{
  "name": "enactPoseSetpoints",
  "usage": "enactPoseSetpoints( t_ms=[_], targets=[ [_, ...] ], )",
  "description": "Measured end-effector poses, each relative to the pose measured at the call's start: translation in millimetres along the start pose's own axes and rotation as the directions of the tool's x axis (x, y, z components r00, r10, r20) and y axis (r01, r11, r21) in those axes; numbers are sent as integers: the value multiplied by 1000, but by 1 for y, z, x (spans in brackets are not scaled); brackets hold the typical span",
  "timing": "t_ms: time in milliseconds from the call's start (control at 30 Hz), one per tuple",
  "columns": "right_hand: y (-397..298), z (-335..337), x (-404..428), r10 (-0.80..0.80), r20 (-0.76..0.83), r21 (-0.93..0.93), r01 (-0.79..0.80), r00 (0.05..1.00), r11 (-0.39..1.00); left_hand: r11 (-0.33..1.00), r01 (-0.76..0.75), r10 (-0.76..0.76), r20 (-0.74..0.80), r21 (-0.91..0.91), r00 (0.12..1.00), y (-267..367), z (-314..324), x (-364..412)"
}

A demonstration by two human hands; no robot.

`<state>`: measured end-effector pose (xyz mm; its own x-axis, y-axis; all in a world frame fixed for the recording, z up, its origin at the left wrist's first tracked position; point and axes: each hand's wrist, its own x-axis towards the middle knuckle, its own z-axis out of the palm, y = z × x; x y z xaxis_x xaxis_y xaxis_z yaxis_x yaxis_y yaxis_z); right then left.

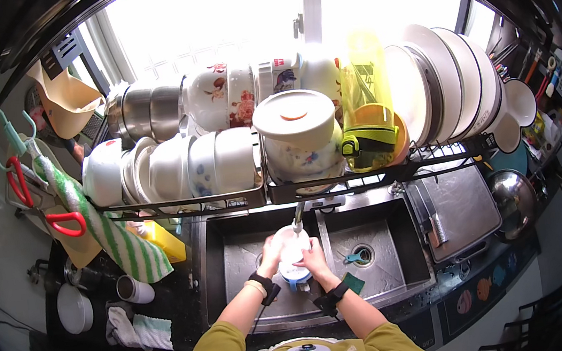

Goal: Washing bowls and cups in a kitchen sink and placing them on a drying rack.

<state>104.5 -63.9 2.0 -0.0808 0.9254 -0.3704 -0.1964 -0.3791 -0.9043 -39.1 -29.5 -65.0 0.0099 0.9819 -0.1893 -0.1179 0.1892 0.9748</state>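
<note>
Both my hands hold a white bowl under the faucet, over the left basin of the steel sink. On the bowl's left side lies my left hand. My right hand grips its right side, fingers over the rim. Just below the bowl is a blue-and-white container with a blue clip, partly covered by the bowl. A green scouring pad rests by the near left corner of the right basin. The bowl's inside is too bright to make out.
Above the sink, a black dish rack holds bowls, plates and a yellow bottle. A striped towel and red-handled scissors hang at left. A cleaver lies on a board at right. A white cup stands left.
</note>
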Motion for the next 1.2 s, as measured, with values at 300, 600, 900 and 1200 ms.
enactPoseSetpoints(
  t_ms=[300, 600, 900, 1200],
  targets=[
    [-1, -13, -9, -549, 149, -865, 377, 823, 331, 680, 439, -343, 275, -587, 898, 31, 25, -29],
    [-3, 13, -14, -435, 502, -798, 594, 747, 100, 891, 336, -265, 250, -306, 931, 37, 23, -27],
    [5, -5, -9, -371, 611, -773, 628, 699, -88, 873, 347, -293, 199, -342, 935, 34, 29, -36],
    [-10, -4, -10, -403, 680, -732, 604, 613, -316, 826, 382, -370, 113, -415, 922, 31, 31, -38]
  ],
)
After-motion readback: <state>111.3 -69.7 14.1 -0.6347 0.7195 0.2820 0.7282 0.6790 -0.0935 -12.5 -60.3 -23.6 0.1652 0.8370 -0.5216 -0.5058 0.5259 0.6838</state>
